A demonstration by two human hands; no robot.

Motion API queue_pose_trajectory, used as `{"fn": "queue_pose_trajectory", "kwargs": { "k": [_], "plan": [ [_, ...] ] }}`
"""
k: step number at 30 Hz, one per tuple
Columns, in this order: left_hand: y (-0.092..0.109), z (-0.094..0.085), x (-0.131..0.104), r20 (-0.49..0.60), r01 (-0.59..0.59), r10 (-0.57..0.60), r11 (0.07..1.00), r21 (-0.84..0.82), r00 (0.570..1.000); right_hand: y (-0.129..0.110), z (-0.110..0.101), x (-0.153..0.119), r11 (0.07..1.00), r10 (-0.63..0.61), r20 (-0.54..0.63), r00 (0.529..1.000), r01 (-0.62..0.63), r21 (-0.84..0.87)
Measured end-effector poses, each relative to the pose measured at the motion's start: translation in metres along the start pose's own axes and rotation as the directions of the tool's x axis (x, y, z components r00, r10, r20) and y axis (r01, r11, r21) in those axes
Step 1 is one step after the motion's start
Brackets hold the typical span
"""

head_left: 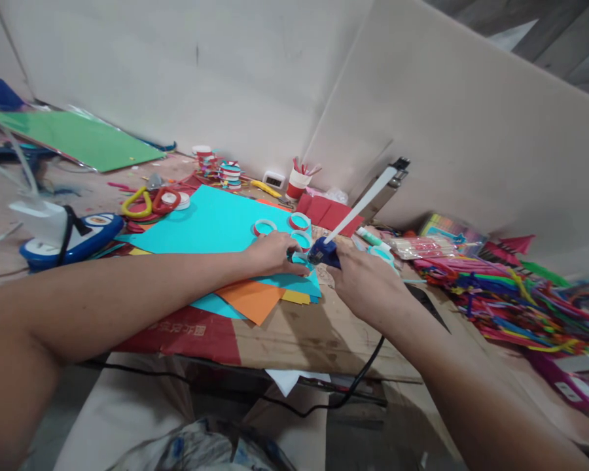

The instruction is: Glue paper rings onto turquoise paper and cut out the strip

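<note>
My right hand [360, 278] is wrapped round a blue glue gun [324, 252], with a long white glue stick [360, 206] rising from its back. Its nozzle points left, close to my left hand [275, 254]. The fingers of my left hand are closed at a small light-blue paper piece [302, 261] near the right corner of a large light-blue sheet [211, 219]. Just beyond the hands lie paper rings, red outside and light blue inside, one of them [264, 227] on the sheet. An orange sheet [252, 301] sticks out beneath my left wrist.
Yellow-handled scissors [137, 204] and a blue power strip [73, 242] lie at the left. Red paper [328, 212], a glue tube [373, 239] and colourful pipe cleaners [500, 294] are at the right. A black cable [368, 366] hangs over the cardboard's [299, 340] front edge.
</note>
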State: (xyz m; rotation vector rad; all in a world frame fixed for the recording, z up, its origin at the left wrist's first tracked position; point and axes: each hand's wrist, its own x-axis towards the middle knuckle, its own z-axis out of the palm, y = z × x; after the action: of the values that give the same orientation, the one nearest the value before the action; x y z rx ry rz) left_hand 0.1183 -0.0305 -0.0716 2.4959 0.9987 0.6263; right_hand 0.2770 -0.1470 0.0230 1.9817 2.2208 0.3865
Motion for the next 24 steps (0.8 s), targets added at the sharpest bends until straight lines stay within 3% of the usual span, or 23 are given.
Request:
{"fn": "queue_pose_trajectory", "kwargs": {
  "k": [6, 11, 19, 24],
  "plan": [
    [0.002, -0.002, -0.001, 0.001, -0.002, 0.002, 1.0, 0.01, 1.0, 0.001, 0.003, -0.001, 0.997, -0.071, 0.017, 0.997, 0.071, -0.024],
    [0.002, -0.003, 0.0, 0.009, -0.013, 0.012, 1.0, 0.004, 1.0, -0.001, -0.005, -0.002, 0.999, -0.048, 0.019, 0.999, 0.048, -0.016],
    [0.0, -0.003, 0.001, 0.016, -0.029, 0.029, 1.0, 0.011, 0.999, -0.001, 0.005, 0.005, 0.998, -0.027, -0.034, 0.999, 0.029, 0.054],
    [0.0, -0.002, 0.002, 0.02, -0.016, 0.015, 1.0, 0.016, 1.0, -0.003, -0.005, 0.001, 0.997, -0.058, -0.016, 0.998, 0.059, 0.057]
  ]
}}
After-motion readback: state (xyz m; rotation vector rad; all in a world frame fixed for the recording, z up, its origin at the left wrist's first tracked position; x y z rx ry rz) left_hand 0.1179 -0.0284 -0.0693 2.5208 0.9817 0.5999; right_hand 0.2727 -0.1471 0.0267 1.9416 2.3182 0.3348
